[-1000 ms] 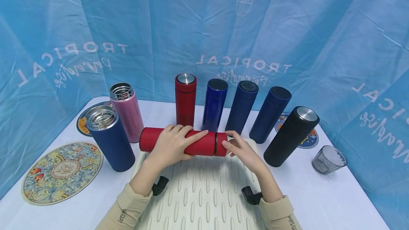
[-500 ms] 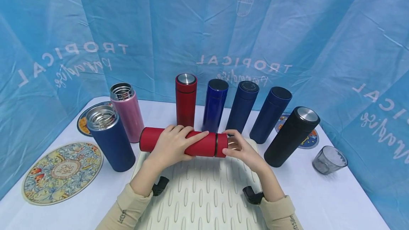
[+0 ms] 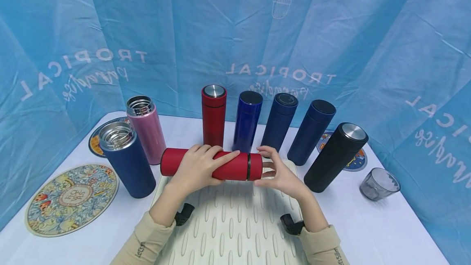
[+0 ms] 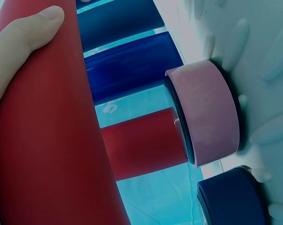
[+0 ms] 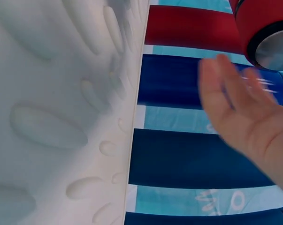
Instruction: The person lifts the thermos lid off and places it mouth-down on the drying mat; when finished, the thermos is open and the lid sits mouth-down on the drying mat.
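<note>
My left hand (image 3: 201,164) grips a red thermos (image 3: 235,166) around its body and holds it sideways over the cream mat. Its lid end, set off by a black ring, points right. Beside that end is my right hand (image 3: 280,175), fingers spread and bent, holding nothing. In the right wrist view the blurred right hand (image 5: 247,105) stands apart from the lid's silver top (image 5: 277,49). Under the held thermos, a pink lid (image 4: 209,112) and a navy lid (image 4: 233,197) sit on the mat, seen in the left wrist view; the head view hides them.
Open-topped pink (image 3: 147,134) and navy (image 3: 130,167) thermoses stand left. Behind the ribbed mat (image 3: 224,224) are a red thermos (image 3: 214,120) and several blue ones. A black thermos (image 3: 333,158) and a glass (image 3: 379,184) stand right. A round patterned mat (image 3: 73,199) lies left.
My right hand has loosened from the lid end of the red thermos and its fingers have spread, shifting slightly right. The left hand and the thermos have stayed nearly in place.
</note>
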`<control>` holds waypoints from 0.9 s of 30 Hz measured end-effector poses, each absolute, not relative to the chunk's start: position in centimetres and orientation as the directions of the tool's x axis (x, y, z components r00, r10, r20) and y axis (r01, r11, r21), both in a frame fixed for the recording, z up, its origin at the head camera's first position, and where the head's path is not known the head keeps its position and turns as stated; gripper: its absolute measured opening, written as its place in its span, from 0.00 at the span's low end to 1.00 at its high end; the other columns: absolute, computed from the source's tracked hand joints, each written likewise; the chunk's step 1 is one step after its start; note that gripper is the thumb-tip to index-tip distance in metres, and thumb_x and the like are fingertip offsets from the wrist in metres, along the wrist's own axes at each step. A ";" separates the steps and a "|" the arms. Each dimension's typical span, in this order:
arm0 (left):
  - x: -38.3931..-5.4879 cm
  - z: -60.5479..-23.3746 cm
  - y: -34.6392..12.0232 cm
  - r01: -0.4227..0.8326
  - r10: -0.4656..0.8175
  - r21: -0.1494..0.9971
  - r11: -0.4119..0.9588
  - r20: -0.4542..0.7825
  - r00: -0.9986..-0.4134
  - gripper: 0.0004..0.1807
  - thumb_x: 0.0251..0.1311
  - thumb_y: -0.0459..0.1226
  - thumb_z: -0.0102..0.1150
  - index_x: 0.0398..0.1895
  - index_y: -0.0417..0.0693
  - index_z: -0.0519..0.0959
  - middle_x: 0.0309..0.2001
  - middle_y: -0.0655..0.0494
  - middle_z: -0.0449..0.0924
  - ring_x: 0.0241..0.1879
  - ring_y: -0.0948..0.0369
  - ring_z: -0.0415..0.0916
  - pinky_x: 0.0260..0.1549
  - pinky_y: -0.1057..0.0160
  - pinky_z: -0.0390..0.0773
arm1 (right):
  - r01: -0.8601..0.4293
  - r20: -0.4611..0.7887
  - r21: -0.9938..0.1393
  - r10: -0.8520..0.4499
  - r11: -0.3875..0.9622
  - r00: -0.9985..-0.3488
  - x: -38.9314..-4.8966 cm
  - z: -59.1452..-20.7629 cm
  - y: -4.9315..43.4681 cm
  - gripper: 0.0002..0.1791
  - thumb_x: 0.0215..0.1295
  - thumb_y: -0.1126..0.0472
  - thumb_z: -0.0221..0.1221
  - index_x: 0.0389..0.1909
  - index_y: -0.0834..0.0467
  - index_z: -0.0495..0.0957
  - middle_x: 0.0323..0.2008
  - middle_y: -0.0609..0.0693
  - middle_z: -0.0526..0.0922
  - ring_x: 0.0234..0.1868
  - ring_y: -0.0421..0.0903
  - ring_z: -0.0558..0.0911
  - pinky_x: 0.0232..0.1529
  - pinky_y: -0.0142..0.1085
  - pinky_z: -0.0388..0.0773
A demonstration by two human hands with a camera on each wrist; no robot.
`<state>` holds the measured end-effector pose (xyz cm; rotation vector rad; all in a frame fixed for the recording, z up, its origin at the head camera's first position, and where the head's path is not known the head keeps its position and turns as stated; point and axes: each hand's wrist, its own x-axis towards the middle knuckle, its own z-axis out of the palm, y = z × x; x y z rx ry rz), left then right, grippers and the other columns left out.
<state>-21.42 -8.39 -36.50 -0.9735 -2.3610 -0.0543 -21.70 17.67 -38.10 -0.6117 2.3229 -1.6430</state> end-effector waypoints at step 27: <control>-21.4 -36.4 -8.5 0.641 0.639 -0.210 0.738 0.523 -0.564 0.47 0.30 0.56 0.74 0.62 0.67 0.68 0.42 0.52 0.78 0.38 0.53 0.77 0.39 0.53 0.77 | -0.227 0.082 -0.937 -0.464 0.265 -0.882 -21.6 -37.9 17.7 0.38 0.51 0.66 0.65 0.59 0.54 0.54 0.61 0.60 0.60 0.51 0.56 0.75 0.49 0.47 0.75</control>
